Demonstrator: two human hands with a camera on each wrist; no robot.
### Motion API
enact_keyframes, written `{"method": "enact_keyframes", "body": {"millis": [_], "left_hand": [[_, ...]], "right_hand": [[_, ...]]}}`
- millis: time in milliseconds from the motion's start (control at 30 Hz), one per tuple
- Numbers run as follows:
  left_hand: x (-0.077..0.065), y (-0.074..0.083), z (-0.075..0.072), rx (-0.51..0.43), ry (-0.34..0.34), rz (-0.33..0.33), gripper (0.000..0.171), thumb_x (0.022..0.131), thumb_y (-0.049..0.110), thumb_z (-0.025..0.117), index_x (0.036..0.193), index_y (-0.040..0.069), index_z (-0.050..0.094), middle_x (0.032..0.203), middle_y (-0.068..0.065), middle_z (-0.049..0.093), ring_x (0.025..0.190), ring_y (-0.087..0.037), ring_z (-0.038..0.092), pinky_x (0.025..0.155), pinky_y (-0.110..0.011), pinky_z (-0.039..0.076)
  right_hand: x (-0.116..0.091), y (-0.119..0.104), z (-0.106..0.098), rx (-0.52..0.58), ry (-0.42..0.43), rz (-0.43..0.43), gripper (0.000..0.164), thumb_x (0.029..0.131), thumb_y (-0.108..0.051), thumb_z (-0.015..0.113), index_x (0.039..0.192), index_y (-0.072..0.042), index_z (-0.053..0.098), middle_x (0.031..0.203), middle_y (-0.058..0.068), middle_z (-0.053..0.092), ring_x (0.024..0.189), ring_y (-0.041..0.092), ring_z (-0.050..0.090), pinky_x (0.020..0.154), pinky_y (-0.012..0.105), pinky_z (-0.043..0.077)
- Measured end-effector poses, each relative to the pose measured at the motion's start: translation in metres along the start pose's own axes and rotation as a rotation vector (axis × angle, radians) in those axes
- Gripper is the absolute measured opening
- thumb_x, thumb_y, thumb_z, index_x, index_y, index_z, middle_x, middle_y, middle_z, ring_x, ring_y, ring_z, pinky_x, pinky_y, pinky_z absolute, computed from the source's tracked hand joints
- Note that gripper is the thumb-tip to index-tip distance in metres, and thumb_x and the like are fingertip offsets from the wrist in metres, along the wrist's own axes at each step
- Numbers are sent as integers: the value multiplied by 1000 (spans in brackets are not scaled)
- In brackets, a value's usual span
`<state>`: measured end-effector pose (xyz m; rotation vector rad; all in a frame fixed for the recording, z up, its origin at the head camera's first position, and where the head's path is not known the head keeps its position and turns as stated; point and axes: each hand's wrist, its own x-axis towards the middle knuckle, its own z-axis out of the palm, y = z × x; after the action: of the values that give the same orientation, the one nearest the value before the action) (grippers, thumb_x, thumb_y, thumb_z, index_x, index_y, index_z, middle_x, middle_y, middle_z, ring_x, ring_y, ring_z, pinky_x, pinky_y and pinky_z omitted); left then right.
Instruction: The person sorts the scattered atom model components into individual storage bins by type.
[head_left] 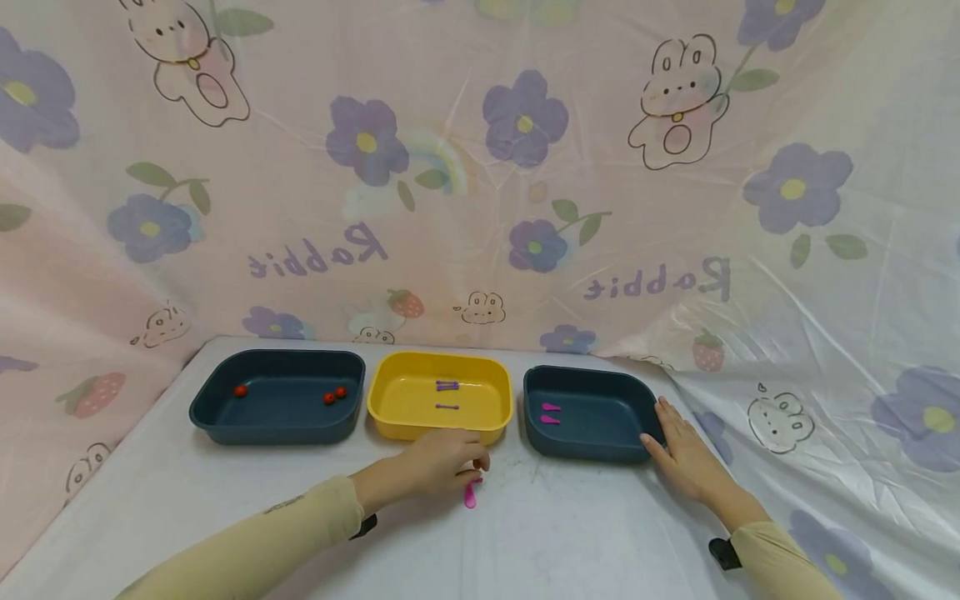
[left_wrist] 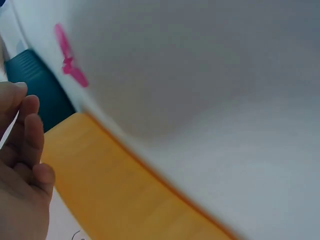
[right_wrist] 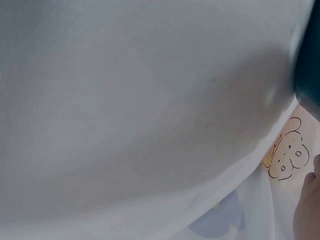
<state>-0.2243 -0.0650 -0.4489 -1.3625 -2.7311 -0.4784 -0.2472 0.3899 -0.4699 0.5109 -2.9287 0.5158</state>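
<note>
In front of the yellow tray (head_left: pixel 438 432), my left hand (head_left: pixel 442 461) hovers low, its fingers loosely bent. Just beyond the fingertips a small pink propeller-like piece (head_left: pixel 470 495) lies on the white table. The left wrist view shows that piece (left_wrist: pixel 69 60) with two narrow blades and a hub, apart from the fingers (left_wrist: pixel 32 132). My right hand (head_left: pixel 686 458) rests with extended fingers against the right end of a dark blue tray (head_left: pixel 592 450), thumb at its near corner. Two pink pieces (head_left: pixel 551 413) lie inside that tray. Only an edge of the right hand (right_wrist: pixel 307 210) shows in its wrist view.
Another dark blue tray (head_left: pixel 277 435) stands on the left with a few small red balls (head_left: pixel 328 398). Several small purple bar-like pieces (head_left: pixel 447 407) lie in the yellow tray. A patterned curtain (head_left: pixel 450 208) hangs behind the table (head_left: pixel 420 554).
</note>
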Motion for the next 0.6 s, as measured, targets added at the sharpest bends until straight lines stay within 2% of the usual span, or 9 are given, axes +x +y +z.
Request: {"method": "enact_keyframes", "body": {"millis": [133,300,400,600], "left_hand": [[-6,-2,6,-5,-61,-13,7,97,19,77,104,20,77,99,9,68,84,-3,60,79,-14,53],[-12,-4,11,-4,-111,-43,16,96,18,77,112,20,79,103,9,68,88,-3,61,83,-15,53],[-14,-5,13,5,-122,-50,19,96,18,77,116,20,79,105,9,67,88,-3,60,83,-16,53],[-14,-8,17,27,-102,-38,18,97,18,76,115,21,78,106,10,67,90,-2,62,83,-19,55]], "right_hand": [[0,1,1,-1,-1,6,78,111,-40,48,160,13,18,167,34,17,155,51,16,123,67,17],[0,1,1,6,-3,11,78,111,-40,48,160,13,18,167,34,17,155,50,15,124,66,16],[0,1,1,6,2,6,78,111,-40,48,159,14,20,167,34,17,155,50,15,123,67,17],[0,1,2,-1,11,0,77,111,-40,48,159,14,21,167,34,18,155,50,16,120,69,20]]}}
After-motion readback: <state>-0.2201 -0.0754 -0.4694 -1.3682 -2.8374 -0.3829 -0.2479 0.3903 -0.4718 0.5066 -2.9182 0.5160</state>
